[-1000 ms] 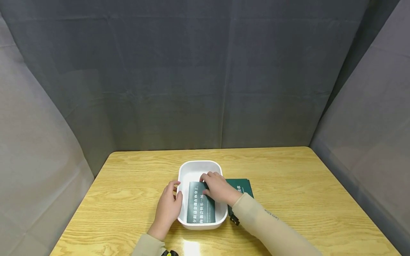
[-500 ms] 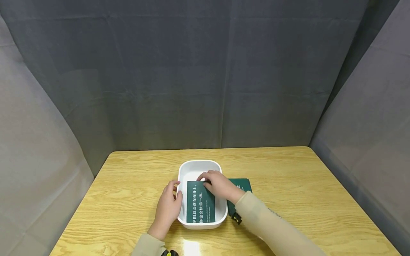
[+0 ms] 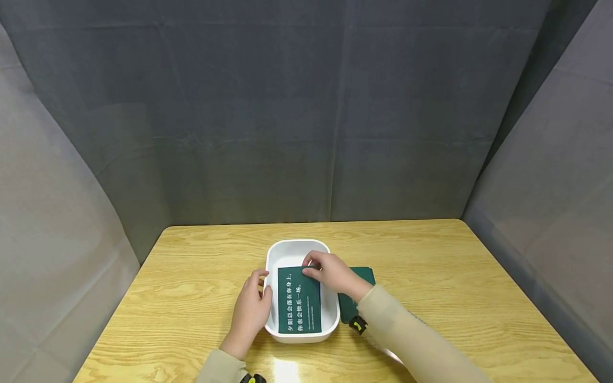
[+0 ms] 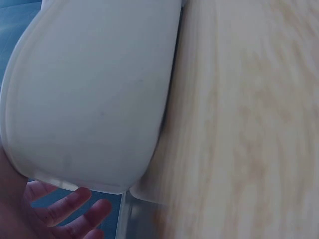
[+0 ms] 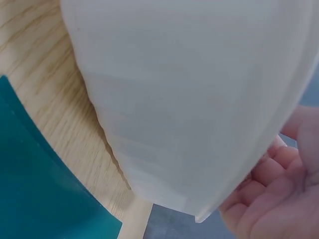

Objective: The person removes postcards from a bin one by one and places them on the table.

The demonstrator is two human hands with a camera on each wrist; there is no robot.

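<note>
A white bin (image 3: 296, 249) stands on the wooden table (image 3: 431, 276), and a dark green card with white print (image 3: 299, 303) lies inside it. My right hand (image 3: 308, 267) pinches the card's far edge over the bin. My left hand (image 3: 263, 283) holds the bin's left wall, thumb on the rim. The left wrist view has the bin's outer wall (image 4: 94, 99) filling it, with my fingers (image 4: 70, 209) below. In the right wrist view the bin's wall (image 5: 189, 89) is close, my fingers (image 5: 269, 199) beside it.
A second dark green card (image 3: 356, 295) lies flat on the table just right of the bin, partly under my right forearm; it also shows as a teal card (image 5: 35, 189) in the right wrist view. Grey cloth walls (image 3: 306, 106) close in the table on three sides.
My right hand has slid from the card's middle to its far edge. The card has shifted slightly left and farther into the bin. The left hand has stayed put.
</note>
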